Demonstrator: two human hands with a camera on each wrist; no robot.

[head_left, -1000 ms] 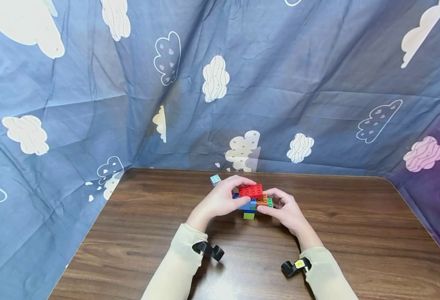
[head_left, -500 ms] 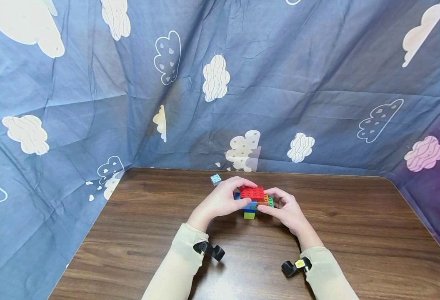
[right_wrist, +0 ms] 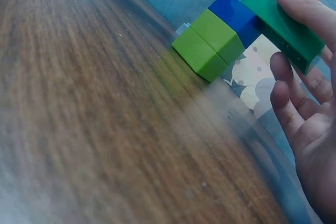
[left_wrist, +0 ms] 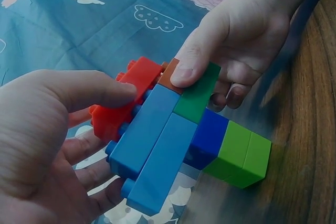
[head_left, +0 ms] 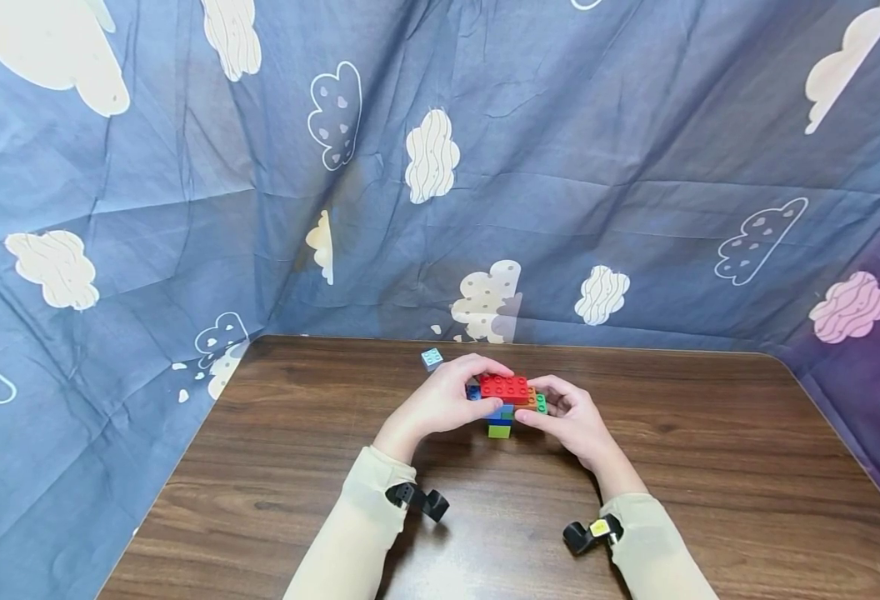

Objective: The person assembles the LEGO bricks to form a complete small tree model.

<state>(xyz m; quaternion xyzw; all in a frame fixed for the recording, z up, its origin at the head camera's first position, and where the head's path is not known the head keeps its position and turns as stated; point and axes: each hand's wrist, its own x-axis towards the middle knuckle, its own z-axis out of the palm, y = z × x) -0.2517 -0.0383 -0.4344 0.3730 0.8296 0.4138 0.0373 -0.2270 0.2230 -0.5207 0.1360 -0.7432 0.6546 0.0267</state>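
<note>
A stack of toy building bricks stands in front of me. Its narrow base is lime green bricks (right_wrist: 210, 40) with a dark blue brick (left_wrist: 209, 139) above. Wider layers of light blue bricks (left_wrist: 147, 129), a green brick (left_wrist: 197, 95) and an orange brick (left_wrist: 170, 76) spread over that. My left hand (head_left: 451, 396) holds a red brick (head_left: 504, 389) by its sides on top of the stack, thumb on the near face. Blue studs show between it and the layer below. My right hand (head_left: 578, 421) grips the stack's right end, thumb on the orange and green bricks.
A loose light blue brick (head_left: 432, 358) lies behind my left hand near the back of the wooden table (head_left: 297, 433). A blue cloth (head_left: 560, 167) with cloud prints hangs behind the table. Black cameras (head_left: 419, 502) are strapped to both wrists.
The red brick has shifted slightly right and turned more level over the stack. Both hands stay in nearly the same places.
</note>
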